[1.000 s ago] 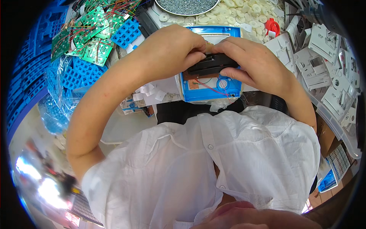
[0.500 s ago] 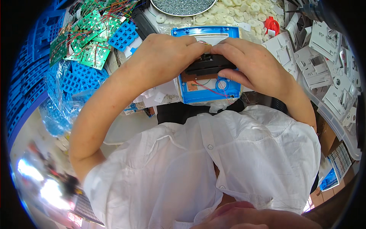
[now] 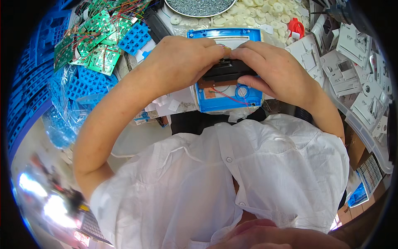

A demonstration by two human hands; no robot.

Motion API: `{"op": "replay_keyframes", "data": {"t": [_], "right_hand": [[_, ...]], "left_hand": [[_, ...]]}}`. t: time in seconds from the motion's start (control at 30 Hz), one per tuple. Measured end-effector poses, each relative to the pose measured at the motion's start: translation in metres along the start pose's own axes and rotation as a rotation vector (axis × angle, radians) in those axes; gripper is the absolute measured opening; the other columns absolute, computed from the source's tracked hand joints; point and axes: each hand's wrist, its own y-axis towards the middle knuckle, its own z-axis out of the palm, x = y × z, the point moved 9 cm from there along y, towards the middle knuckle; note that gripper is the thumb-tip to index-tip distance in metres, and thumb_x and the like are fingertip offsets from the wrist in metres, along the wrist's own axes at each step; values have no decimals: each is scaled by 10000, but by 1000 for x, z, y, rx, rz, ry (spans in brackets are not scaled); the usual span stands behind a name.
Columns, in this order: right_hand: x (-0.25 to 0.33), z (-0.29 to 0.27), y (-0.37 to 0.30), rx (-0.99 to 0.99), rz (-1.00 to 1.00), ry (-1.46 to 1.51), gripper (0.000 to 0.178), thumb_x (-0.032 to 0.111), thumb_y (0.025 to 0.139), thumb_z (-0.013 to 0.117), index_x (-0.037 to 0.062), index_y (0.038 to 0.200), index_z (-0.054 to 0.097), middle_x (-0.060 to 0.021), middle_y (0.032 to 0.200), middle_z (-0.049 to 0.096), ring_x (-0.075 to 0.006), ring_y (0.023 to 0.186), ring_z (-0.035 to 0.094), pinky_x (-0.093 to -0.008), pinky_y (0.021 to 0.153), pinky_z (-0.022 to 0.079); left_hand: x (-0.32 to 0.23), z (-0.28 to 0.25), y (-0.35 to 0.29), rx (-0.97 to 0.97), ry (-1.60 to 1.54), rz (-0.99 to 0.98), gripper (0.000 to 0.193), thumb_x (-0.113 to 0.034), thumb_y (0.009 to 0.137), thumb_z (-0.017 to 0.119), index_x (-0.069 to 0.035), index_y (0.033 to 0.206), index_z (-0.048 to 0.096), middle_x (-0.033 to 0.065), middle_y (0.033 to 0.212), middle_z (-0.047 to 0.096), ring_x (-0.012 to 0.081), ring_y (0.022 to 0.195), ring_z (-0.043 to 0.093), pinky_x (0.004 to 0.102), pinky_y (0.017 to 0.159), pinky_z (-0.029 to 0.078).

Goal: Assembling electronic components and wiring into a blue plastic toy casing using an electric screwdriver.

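Observation:
A blue plastic housing lies before me, with a brown circuit board, thin red wires and a round blue ring inside it. Across its middle sits a long black plastic part. My left hand is closed at its left end, the fingertips mostly hidden. From the other side my right hand grips the same part, thumb on the near edge and fingers curled over the far one. Between my fingertips a small tan piece with thin wires shows; its kind is unclear.
A round tray of screws and many off-white plastic discs lie beyond the housing. Green circuit boards and blue keypads crowd the left. White plastic panels fill a bin at the right, near a red ring-shaped part.
Both hands stay almost in place on the black part. My left forearm shifts very slightly, and the black part looks a little tilted compared with before.

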Motion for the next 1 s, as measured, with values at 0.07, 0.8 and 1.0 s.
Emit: {"op": "replay_keyframes", "data": {"t": [0.07,0.8,1.0], "right_hand": [[0,0,0,0,0,-3,433,191,895,692,81,1291,557,-125,1034,621,-364,988,622,-455,811,514],[1,-2,0,-14,14,16,476,149,863,737,108,1297,544,-119,1072,644,-358,1004,640,-446,833,525],[-4,-3,-8,-115,17,42,590,166,827,781,92,1357,531,-147,1147,677,-386,1024,649,-447,868,531]], "left_hand": [[0,-1,0,5,-24,-23,252,-117,905,660,-145,1155,668,69,912,656,342,789,666,427,642,532],[6,-1,1,-25,-191,-100,110,-142,938,649,-36,968,642,169,844,651,399,820,633,467,708,505],[6,-7,4,36,-199,-113,137,-165,934,673,-50,1004,696,164,845,685,373,782,659,438,682,510]]}}
